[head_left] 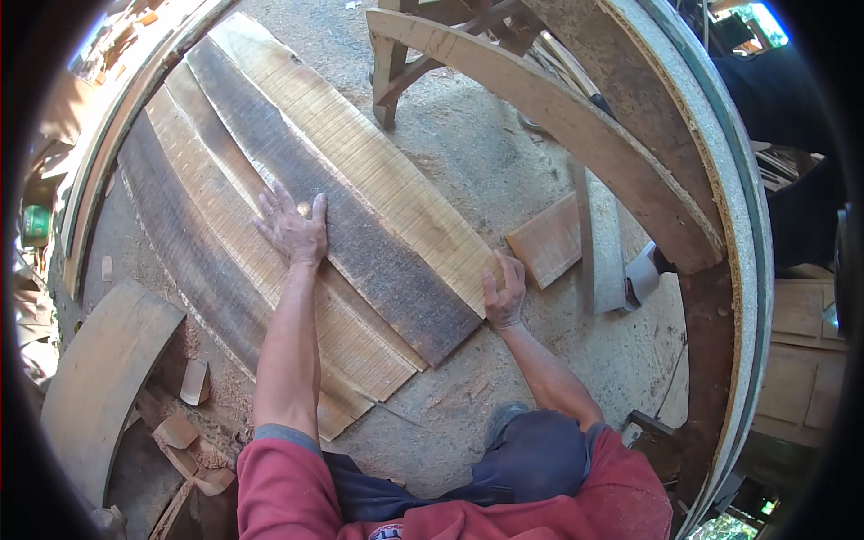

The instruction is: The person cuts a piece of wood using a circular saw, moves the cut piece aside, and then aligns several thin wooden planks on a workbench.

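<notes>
Several rough-sawn wooden planks lie side by side on the dusty ground in front of me, slanting from far left to near right. My left hand (292, 225) is spread flat on them, fingers apart, by the inner edge of a dark grey plank (360, 243). At the near right corner of a pale plank (378, 180), my right hand (506, 290) grips the end, thumb on top and fingers bent along the edge. Left of the dark plank lie more light brown planks (225, 225) and an outer darkened one (184, 229).
A curved wooden board (108, 378) and wood offcuts (193, 382) lie at lower left. On the right are a reddish block (549, 238), curved wooden pieces (558, 108) and a wooden stand (389, 76). A large curved rim (747, 270) arcs along the right side.
</notes>
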Motion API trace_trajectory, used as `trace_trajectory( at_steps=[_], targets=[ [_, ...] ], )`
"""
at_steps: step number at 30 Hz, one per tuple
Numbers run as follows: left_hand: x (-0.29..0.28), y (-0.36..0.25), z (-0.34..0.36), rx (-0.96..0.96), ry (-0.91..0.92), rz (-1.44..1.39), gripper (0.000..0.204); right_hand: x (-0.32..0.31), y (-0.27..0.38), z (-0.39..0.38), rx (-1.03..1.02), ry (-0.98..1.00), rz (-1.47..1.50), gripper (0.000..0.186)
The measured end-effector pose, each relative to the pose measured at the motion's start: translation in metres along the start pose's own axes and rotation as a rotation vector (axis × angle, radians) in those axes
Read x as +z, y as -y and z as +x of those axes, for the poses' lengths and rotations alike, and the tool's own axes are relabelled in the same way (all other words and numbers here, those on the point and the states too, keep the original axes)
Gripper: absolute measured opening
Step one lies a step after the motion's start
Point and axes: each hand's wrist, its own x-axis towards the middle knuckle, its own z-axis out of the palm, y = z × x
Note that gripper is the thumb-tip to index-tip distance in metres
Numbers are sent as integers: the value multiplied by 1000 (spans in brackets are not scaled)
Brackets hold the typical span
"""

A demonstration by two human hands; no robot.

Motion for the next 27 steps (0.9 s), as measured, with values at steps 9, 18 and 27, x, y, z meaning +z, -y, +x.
trace_trajectory(
  at_steps=[9, 18, 27],
  targets=[
    [-10, -1, -6, -37, 50, 3, 97, 7, 4, -1, -20, 1, -23, 44],
    [-4, 0, -6, -25, -16, -32, 97, 2, 6, 3, -27, 34, -8, 42],
    [-19, 45, 80, -125, -195, -223, 96, 59, 129, 133, -426, 253, 16, 53]
  ],
)
